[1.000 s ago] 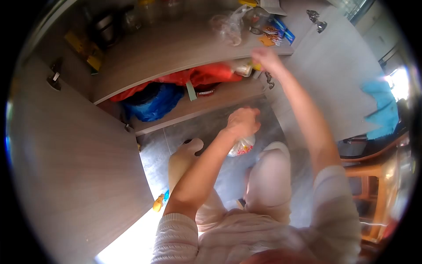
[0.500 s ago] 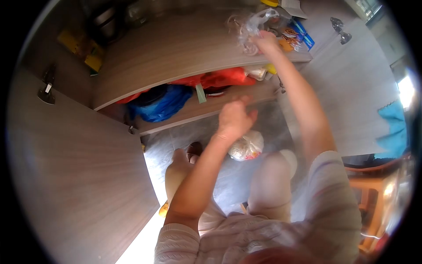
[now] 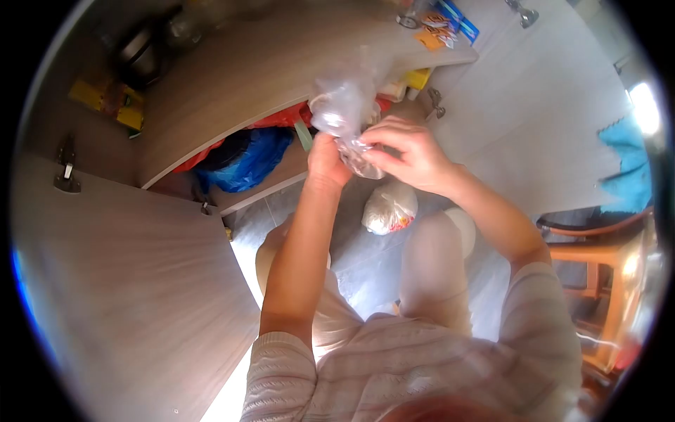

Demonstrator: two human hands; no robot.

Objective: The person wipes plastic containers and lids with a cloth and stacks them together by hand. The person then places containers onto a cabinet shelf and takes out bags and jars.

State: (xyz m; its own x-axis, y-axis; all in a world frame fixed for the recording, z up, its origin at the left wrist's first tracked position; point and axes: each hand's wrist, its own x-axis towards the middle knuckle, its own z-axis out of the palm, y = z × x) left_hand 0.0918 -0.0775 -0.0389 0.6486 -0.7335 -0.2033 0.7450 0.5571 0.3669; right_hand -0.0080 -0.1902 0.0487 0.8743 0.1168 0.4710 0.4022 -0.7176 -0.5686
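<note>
A clear plastic bag (image 3: 341, 105), blurred and crinkled, is held up in front of the cabinet shelf (image 3: 246, 70). My left hand (image 3: 328, 160) is closed around its lower left part. From the right, my right hand (image 3: 404, 151) pinches the bag's lower end between thumb and fingers. What the bag contains is too blurred to tell. Below my hands, a tied whitish bag (image 3: 390, 208) with red marks rests on the grey floor.
On the lower shelf lie a blue bag (image 3: 246, 165) and red bags (image 3: 285, 116). Orange and blue packets (image 3: 439, 32) sit at the upper shelf's right end. Open cabinet doors (image 3: 126, 281) flank both sides. A teal cloth (image 3: 626, 165) and an orange chair (image 3: 615, 281) are at right.
My right hand has brought the clear bag off the upper shelf, down and left. My left hand has moved up and left and taken hold of it.
</note>
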